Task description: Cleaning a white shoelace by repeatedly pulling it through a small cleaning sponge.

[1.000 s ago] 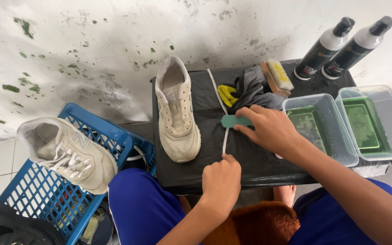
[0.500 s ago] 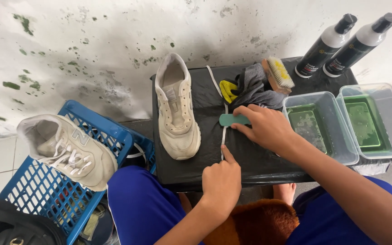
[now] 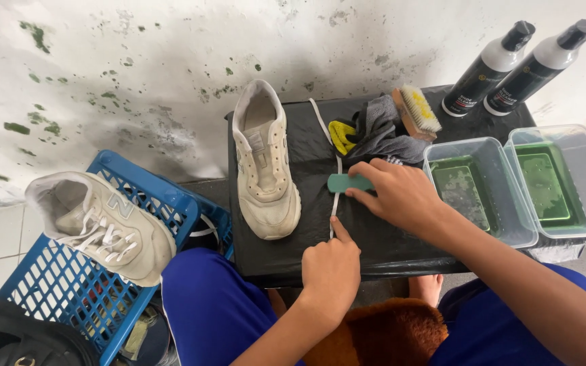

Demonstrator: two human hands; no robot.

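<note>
On a black-covered table (image 3: 388, 247), a white shoelace (image 3: 336, 177) lies stretched out lengthwise. My left hand (image 3: 330, 268) pins its near end with fingers closed on it. My right hand (image 3: 395, 193) grips a small green brush (image 3: 342, 183) and presses it across the lace. A beige laceless sneaker (image 3: 264, 163) lies just left of the lace.
A second sneaker with laces (image 3: 100, 227) rests on a blue plastic crate (image 3: 42, 298) at left. A grey cloth (image 3: 381, 132), a yellow item (image 3: 342, 135) and a wooden bristle brush (image 3: 416, 112) lie behind. Two clear tubs of greenish water (image 3: 483, 190) and two spray bottles (image 3: 486, 68) stand right.
My right hand slid the green brush a little along the lace, away from me. My left hand stays on the lace's near end.
</note>
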